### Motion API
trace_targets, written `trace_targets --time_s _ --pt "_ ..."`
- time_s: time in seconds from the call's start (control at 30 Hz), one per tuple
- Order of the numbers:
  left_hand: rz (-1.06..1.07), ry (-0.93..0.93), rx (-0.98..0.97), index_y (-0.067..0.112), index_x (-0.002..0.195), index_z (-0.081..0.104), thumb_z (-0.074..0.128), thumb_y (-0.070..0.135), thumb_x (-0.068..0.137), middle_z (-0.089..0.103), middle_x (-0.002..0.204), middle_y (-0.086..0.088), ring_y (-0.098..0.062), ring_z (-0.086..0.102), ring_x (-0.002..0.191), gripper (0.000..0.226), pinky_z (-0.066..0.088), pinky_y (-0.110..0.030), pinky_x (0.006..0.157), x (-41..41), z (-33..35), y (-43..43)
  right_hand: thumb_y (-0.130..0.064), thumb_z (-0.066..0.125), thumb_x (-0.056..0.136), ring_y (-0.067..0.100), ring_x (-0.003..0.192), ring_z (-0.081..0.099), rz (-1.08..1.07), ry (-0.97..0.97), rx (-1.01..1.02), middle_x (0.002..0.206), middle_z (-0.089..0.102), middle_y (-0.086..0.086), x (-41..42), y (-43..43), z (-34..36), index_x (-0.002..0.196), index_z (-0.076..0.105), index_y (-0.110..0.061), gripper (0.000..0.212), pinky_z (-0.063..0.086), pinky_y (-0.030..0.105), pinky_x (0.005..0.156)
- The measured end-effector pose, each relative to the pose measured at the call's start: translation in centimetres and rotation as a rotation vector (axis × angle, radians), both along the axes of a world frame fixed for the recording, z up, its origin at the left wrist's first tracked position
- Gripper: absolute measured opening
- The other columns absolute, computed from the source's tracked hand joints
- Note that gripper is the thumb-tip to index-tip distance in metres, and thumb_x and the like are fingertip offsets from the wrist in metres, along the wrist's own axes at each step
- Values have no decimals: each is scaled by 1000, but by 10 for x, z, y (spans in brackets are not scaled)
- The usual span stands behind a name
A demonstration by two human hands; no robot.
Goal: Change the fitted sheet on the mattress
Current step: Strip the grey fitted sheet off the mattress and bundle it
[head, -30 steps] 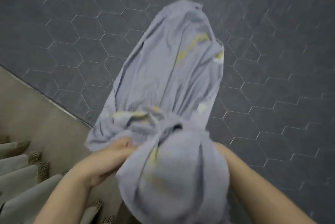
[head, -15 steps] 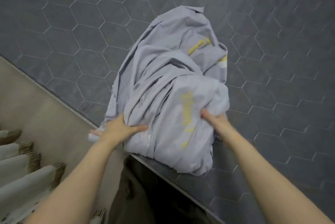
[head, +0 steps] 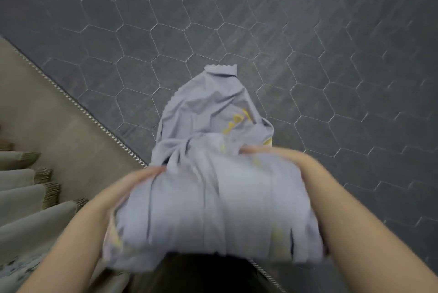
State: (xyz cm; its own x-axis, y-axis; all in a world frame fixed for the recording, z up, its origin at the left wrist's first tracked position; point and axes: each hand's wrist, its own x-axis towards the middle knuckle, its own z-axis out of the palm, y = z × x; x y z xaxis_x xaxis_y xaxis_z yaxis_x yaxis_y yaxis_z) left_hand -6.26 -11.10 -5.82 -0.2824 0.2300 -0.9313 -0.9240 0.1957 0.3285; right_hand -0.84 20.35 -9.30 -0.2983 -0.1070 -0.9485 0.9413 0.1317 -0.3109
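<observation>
Clearly, I had the bundled sheet (head: 213, 202) gathered low in the view, around six o'clock, with both hands pressed against its sides. My left hand (head: 132, 183) sat at the bundle's nine o'clock side, its fingers (head: 154, 170) curled onto the pale lilac cloth, closed on a fold as far as the motion blur let me judge. My right hand (head: 279, 155) lay at the bundle's one o'clock edge, its fingers reaching over the top of the fabric and gripping it; the tips were smeared by blur. Faint yellow printed marks showed on the cloth near twelve o'clock of the bundle, and a loose tail with a scalloped edge trailed away from me toward the middle of the view, lying on the mattress (head: 308, 44). That bare mattress, dark grey with a quilted hexagon pattern, filled the upper and right parts of the view, its corded edge (head: 78, 105) running diagonally from nine o'clock down toward six. Beyond that edge, at eight o'clock, I saw beige folds of curtain (head: 26, 198) with fringed trim.
</observation>
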Motion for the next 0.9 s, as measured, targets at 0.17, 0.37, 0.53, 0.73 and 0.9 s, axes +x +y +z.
trace_targets --time_s 0.17,0.37,0.53,0.73,0.9 --pt "574 134 134 24 125 62 57 47 89 65 125 -3 -22 61 115 43 46 -42 84 -30 -6 9 -59 64 81 24 94 72 -793 187 -172 103 75 6 -1 57 8 101 78 -22 44 59 33 71" --pt "-143 398 -201 52 146 17 76 75 47 12 159 6 -18 21 145 118 22 -44 118 -38 -51 41 -62 61 78 10 99 69 -709 476 74 109 72 -10 -6 43 4 119 61 -27 55 56 35 76" --pt "-19 215 -174 31 138 40 80 71 48 48 139 8 -15 51 116 107 42 -35 99 -48 -77 64 -48 75 77 20 101 68 -658 139 210 114 72 -1 -13 -12 -21 128 60 -21 60 56 36 77" --pt "208 110 -145 14 110 58 92 54 33 69 106 0 -12 69 83 94 55 -26 69 -29 -77 60 -30 61 93 29 90 67 -883 -124 186 101 71 10 -26 -65 -35 111 65 -9 28 57 34 70" --pt "333 -44 -13 11 114 66 93 44 33 74 104 -5 -23 69 97 91 52 -43 93 -11 -48 -1 -22 48 101 28 90 61 -685 56 155 106 65 11 -37 -99 -8 112 58 -14 17 55 38 77"
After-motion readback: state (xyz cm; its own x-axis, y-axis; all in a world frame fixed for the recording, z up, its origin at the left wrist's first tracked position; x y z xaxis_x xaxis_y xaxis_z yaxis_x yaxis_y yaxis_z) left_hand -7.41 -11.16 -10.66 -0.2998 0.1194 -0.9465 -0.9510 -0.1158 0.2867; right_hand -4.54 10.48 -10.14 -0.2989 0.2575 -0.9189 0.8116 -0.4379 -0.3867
